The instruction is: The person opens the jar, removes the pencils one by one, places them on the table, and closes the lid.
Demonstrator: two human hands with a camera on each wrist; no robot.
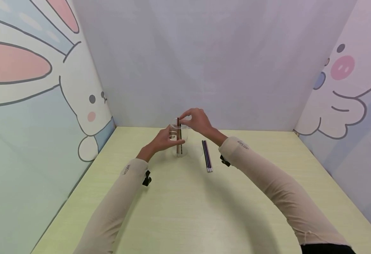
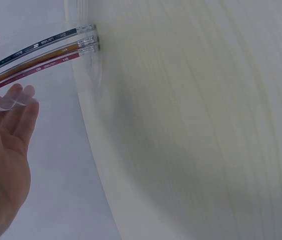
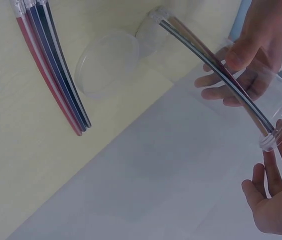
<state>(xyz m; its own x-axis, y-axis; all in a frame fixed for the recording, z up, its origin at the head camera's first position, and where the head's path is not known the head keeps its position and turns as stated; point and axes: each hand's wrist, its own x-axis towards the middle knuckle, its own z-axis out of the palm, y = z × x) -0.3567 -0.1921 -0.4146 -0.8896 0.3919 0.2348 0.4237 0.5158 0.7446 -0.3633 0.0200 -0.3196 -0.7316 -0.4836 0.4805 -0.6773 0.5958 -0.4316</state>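
A clear plastic jar (image 1: pixel 184 151) stands upright near the back of the table. My left hand (image 1: pixel 163 140) holds it round the side, the thumb across the front. Inside are three pencils: dark green (image 2: pixel 41 46), orange (image 2: pixel 36 62) and red (image 2: pixel 46 66), silver ends down at the jar's base. My right hand (image 1: pixel 199 120) comes over the rim from the right, its thumb and forefinger pinching at the top of a pencil (image 1: pixel 177 123). In the right wrist view the right fingers (image 3: pixel 271 172) are right at the jar's mouth beside the pencil tips.
Three loose pencils (image 1: pixel 207 156), red, blue and dark, lie side by side on the table (image 1: pixel 179 211) right of the jar. A clear round lid (image 3: pixel 107 65) lies between them and the jar. A grey backdrop (image 1: pixel 204 63) and cartoon-printed side panels (image 1: pixel 45 141) enclose the table.
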